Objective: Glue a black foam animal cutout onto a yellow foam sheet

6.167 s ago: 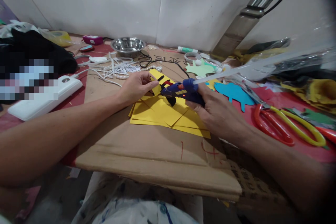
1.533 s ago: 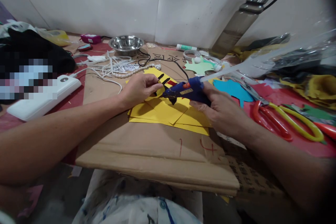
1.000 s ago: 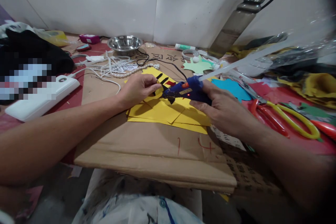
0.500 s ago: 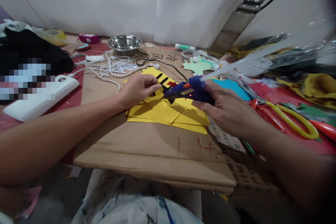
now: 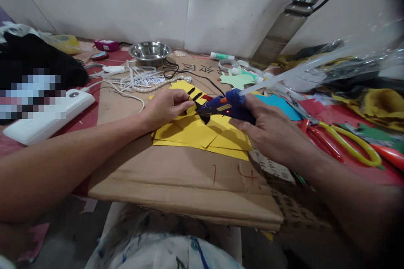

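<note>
glue gun [image 5: 225, 107], head view: right hand [image 5: 271, 128] clamped round its blue grip, tip down at the black strips [image 5: 194, 93] on the yellow paper [image 5: 202, 136], mid-cardboard [image 5: 176, 176]. left hand [image 5: 164, 107] pinches the paper just beside the tip. versus half a second ago: tip barely shifted, both holds unchanged. scissors [image 5: 344, 147] lie toward the right edge.

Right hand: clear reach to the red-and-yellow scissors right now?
Likely no: the right hand is wrapped around the blue glue gun. The scissors lie uncovered close beside it.
</note>
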### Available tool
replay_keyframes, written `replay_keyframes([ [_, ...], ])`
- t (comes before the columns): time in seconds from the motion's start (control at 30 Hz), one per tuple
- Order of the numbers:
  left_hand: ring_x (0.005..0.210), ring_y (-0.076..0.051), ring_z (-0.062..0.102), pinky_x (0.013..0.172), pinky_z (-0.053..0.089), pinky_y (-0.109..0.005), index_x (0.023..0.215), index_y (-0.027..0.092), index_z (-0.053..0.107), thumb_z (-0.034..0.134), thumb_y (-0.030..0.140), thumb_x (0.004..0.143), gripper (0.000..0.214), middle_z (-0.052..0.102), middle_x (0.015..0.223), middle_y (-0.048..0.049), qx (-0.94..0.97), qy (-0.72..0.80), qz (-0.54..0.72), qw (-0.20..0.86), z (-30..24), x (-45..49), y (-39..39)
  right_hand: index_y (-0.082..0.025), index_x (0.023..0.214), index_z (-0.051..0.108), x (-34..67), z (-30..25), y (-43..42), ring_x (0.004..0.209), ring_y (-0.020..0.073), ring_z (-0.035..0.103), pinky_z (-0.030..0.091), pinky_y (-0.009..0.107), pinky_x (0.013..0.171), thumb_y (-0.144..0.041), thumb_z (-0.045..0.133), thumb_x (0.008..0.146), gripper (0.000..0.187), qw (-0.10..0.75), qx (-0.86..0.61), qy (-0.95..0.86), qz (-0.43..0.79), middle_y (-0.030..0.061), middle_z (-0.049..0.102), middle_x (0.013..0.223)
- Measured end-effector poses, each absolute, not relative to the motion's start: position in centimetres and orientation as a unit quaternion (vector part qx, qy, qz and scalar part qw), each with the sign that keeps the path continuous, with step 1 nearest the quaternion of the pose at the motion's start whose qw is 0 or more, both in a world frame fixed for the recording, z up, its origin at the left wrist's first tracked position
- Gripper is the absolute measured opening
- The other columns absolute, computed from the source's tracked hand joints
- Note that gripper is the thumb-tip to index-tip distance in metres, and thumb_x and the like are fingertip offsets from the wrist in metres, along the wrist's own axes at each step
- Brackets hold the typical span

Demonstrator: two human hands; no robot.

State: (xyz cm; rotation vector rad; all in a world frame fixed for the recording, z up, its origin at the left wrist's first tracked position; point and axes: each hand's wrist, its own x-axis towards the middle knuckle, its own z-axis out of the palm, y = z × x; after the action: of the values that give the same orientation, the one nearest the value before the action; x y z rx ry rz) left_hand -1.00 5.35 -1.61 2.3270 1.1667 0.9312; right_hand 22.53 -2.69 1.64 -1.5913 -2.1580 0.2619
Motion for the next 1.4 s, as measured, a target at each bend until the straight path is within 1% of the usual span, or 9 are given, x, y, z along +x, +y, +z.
replay_keyframes([
  [0.17,0.059,-0.011,0.055,0.057,0.039,-0.023,0.076,0.014,0.071,0.060,0.035,0.083,0.025,0.068,0.066,-0.0019,0.829,0.408,0.329,0.193,-1.5,-1.0,5.2,-0.023,0.115,0.059,22.4,1.9,-2.8,0.090,0.0312,0.062,0.047,0.042,0.074,-0.036,0.053,0.087,0.032,0.214,-0.582,-0.778,0.099,0.0092,0.068,0.103],
  [0.37,0.056,-0.010,0.052,0.055,0.037,-0.022,0.074,0.015,0.070,0.060,0.033,0.084,0.023,0.065,0.061,0.0012,0.850,0.392,0.306,0.176,-1.4,-1.1,4.9,-0.020,0.111,0.058,22.5,2.4,-3.1,0.089,0.0282,0.059,0.043,0.039,0.073,-0.032,0.050,0.088,0.027,0.184,-0.595,-0.776,0.104,0.0098,0.068,0.104],
  [0.5,0.067,-0.012,0.061,0.062,0.041,-0.023,0.078,0.017,0.073,0.063,0.031,0.083,0.017,0.072,0.074,-0.0011,0.872,0.363,0.298,0.135,-2.0,-1.0,5.0,-0.020,0.110,0.058,22.5,2.4,-3.1,0.087,0.0279,0.059,0.043,0.039,0.072,-0.033,0.050,0.087,0.028,0.179,-0.595,-0.778,0.098,0.0098,0.068,0.102],
  [0.6,0.074,-0.014,0.065,0.068,0.044,-0.025,0.080,0.018,0.075,0.064,0.029,0.084,0.015,0.075,0.082,-0.0026,0.886,0.341,0.298,0.101,-2.3,-1.0,5.2,-0.020,0.109,0.058,22.6,2.4,-3.0,0.086,0.0287,0.059,0.044,0.040,0.071,-0.033,0.050,0.086,0.028,0.184,-0.593,-0.779,0.090,0.0102,0.068,0.101],
  [0.8,0.076,-0.016,0.067,0.070,0.045,-0.025,0.083,0.021,0.076,0.064,0.029,0.084,0.014,0.076,0.083,-0.0017,0.887,0.353,0.290,0.074,-2.5,-0.9,5.2,-0.021,0.103,0.060,22.8,2.1,-3.0,0.080,0.0291,0.060,0.044,0.039,0.067,-0.036,0.050,0.085,0.026,0.196,-0.584,-0.784,0.070,0.0093,0.065,0.090],
  [0.97,0.076,-0.015,0.066,0.071,0.045,-0.025,0.083,0.020,0.076,0.065,0.028,0.083,0.013,0.076,0.083,-0.0015,0.879,0.360,0.297,0.101,-2.3,-0.8,4.9,-0.022,0.100,0.059,22.7,2.0,-3.1,0.073,0.0274,0.058,0.041,0.036,0.061,-0.036,0.051,0.085,0.022,0.191,-0.585,-0.787,0.045,0.0092,0.065,0.085],
  [1.1,0.072,-0.013,0.065,0.067,0.044,-0.024,0.083,0.020,0.075,0.065,0.027,0.083,0.012,0.075,0.081,-0.0003,0.870,0.372,0.294,0.134,-1.8,-0.8,4.8,-0.022,0.103,0.061,22.7,2.2,-3.2,0.071,0.0263,0.058,0.040,0.035,0.060,-0.035,0.051,0.085,0.024,0.195,-0.585,-0.786,0.044,0.0090,0.066,0.084],
  [1.27,0.065,-0.011,0.062,0.061,0.041,-0.022,0.083,0.018,0.074,0.064,0.028,0.084,0.014,0.073,0.074,0.0000,0.867,0.380,0.286,0.150,-1.6,-0.9,4.8,-0.022,0.111,0.061,22.8,2.4,-3.4,0.077,0.0271,0.060,0.044,0.037,0.065,-0.034,0.051,0.086,0.029,0.200,-0.570,-0.795,0.058,0.0085,0.068,0.088],
  [1.4,0.070,-0.013,0.064,0.065,0.044,-0.023,0.084,0.019,0.075,0.064,0.029,0.084,0.014,0.074,0.079,-0.0011,0.878,0.362,0.281,0.139,-1.9,-0.9,4.9,-0.023,0.115,0.060,23.0,2.6,-3.6,0.083,0.0286,0.062,0.047,0.040,0.071,-0.034,0.051,0.087,0.031,0.188,-0.580,-0.790,0.070,0.0084,0.068,0.095],
])
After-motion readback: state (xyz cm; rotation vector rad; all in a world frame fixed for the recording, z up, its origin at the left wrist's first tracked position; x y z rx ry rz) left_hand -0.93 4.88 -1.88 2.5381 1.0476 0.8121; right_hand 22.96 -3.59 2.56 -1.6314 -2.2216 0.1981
